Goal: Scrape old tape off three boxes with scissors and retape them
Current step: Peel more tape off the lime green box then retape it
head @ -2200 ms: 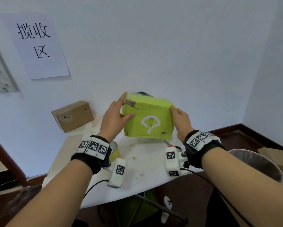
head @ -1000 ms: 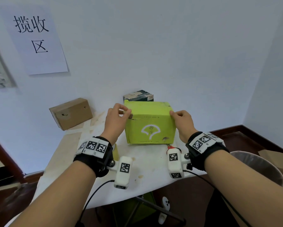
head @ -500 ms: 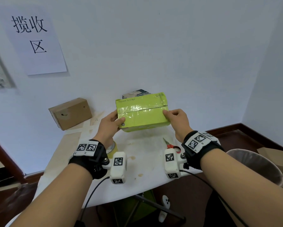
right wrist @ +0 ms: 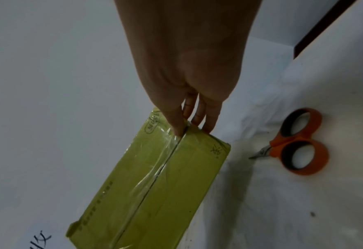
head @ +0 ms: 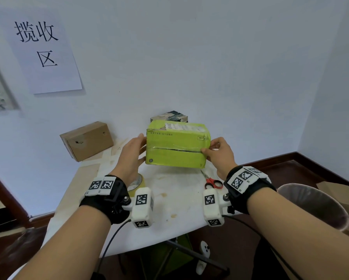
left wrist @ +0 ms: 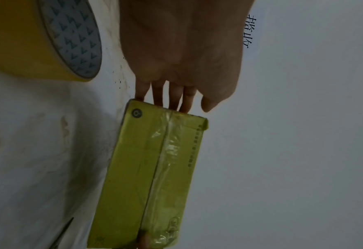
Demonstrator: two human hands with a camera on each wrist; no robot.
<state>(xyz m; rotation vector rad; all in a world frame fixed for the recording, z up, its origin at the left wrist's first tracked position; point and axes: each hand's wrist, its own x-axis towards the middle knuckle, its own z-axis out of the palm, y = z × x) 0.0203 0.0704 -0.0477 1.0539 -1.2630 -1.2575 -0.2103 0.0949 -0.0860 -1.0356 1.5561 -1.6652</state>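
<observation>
While the green box (head: 176, 146) is held up at the centre of the head view, just above the white counter (head: 169, 199), its taped seam faces the camera; this turn likely lets the person inspect the old clear tape before scraping. The left hand (head: 130, 156) presses the box's left end with straight, close-set fingers (left wrist: 165, 99), thumb free beside them; it acts as a flat brace rather than a grasp. The right hand (head: 220, 155) grips the right end, thumb laid at the seam's edge and fingers (right wrist: 199, 114) curled round the end face; it seems to feel for where the tape starts.

The orange-handled scissors (head: 212, 181) lie on the counter at lower right of the box, just beside the right wrist, within easy reach for the scraping not yet begun; the yellow tape roll (head: 138, 183) sits on the counter under the left wrist, ready for resealing.

Toward the upper left, a brown cardboard box (head: 87, 140) rests against the wall; a small dark patterned box (head: 169, 117) peeks out behind the green one; both probably wait their turn. A bin (head: 315, 207) stands at the right edge, placed to take peeled tape.
</observation>
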